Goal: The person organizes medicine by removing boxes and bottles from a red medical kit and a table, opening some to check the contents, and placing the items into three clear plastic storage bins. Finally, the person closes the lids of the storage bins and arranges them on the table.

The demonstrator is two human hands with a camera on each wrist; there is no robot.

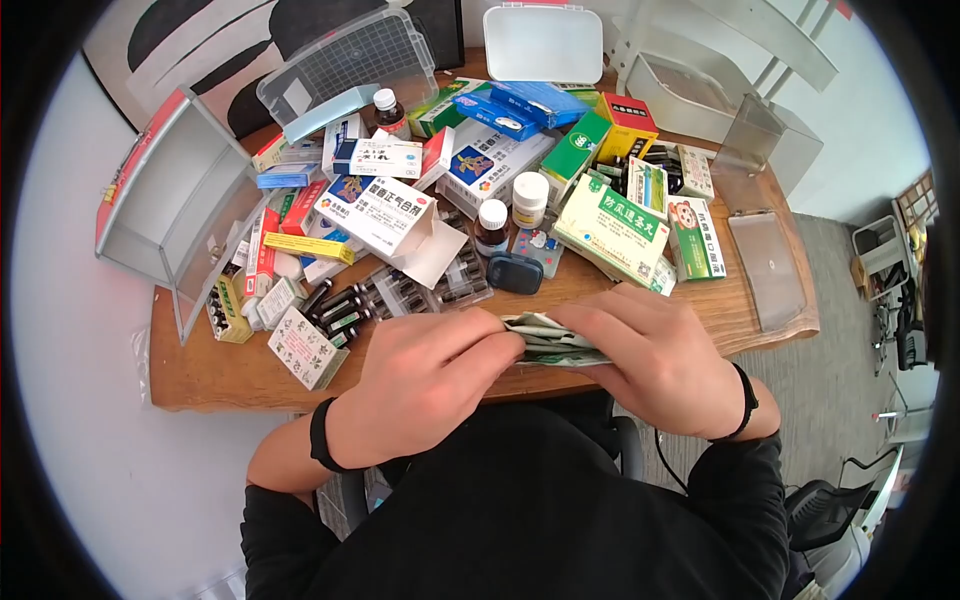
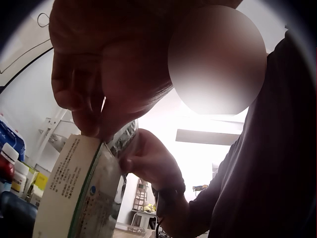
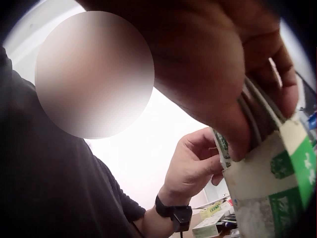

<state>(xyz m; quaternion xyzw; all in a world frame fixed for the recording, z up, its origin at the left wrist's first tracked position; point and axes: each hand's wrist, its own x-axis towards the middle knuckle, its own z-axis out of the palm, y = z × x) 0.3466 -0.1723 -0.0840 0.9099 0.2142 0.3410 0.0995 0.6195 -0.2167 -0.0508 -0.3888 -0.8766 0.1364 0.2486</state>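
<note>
Both hands hold an opened green-and-white box (image 3: 252, 181) near the table's front edge, with flat packs standing in its mouth. In the head view, my left hand (image 1: 425, 375) pinches the left end of the packs (image 1: 555, 345). My right hand (image 1: 655, 360) grips their right end, fingers curled over the top. The left wrist view shows a white printed panel of the box (image 2: 67, 183) under my left fingers, with silvery packs (image 2: 121, 139) beside it. Much of the box is hidden beneath the hands in the head view.
Medicine boxes, a white carton (image 1: 375, 215), brown bottles (image 1: 491, 228), a white bottle (image 1: 529, 198) and dark vials (image 1: 340, 310) crowd the wooden table (image 1: 210, 375). Clear plastic bins (image 1: 175, 220) stand at the left and back; a translucent lid (image 1: 768, 270) lies right.
</note>
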